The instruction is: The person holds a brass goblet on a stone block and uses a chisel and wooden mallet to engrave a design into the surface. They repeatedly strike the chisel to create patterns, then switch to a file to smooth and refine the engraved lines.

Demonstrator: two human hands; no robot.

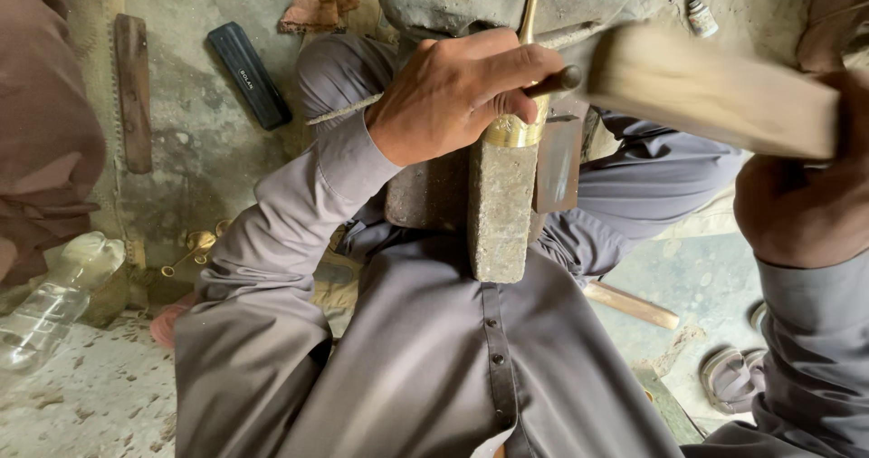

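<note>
Lower left of frame: a clear plastic bottle [50, 300] is cut off by the edge. At centre, the left hand [457, 91] is closed around a thin dark tool [554, 81] laid against a brass piece [518, 128] on an upright stone block [501, 205]; the tool tip is hidden. At right, a blurred wooden block [715, 87] is gripped by the right hand [801, 200], whose fingers are hard to make out.
</note>
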